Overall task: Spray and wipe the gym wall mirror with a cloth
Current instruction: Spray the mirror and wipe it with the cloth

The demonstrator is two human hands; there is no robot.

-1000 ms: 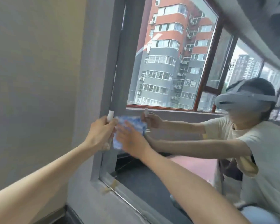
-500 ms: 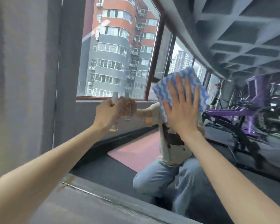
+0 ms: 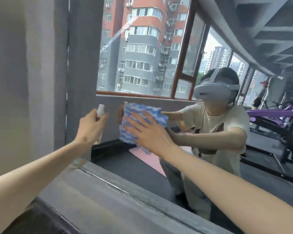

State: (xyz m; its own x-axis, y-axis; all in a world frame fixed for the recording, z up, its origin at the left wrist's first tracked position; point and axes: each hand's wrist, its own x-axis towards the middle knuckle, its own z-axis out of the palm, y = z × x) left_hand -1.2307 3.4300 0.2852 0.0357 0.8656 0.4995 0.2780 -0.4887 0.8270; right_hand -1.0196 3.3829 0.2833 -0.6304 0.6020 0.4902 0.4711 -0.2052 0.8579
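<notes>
One wall mirror (image 3: 142, 171), one blue-and-white cloth (image 3: 140, 108), one small spray bottle (image 3: 101, 111), two bare hands, a left hand (image 3: 90, 127) and a right hand (image 3: 150, 135), and one kneeling person (image 3: 215, 127) reflected in the glass, wearing one headset (image 3: 213, 92).

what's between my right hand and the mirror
The cloth: the right hand presses it flat against the mirror with straight fingers, as the head view shows.

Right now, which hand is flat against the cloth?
The right hand, fingers spread straight, pressing the blue-and-white cloth to the mirror. The left hand is curled round the spray bottle, clear of the cloth.
</notes>
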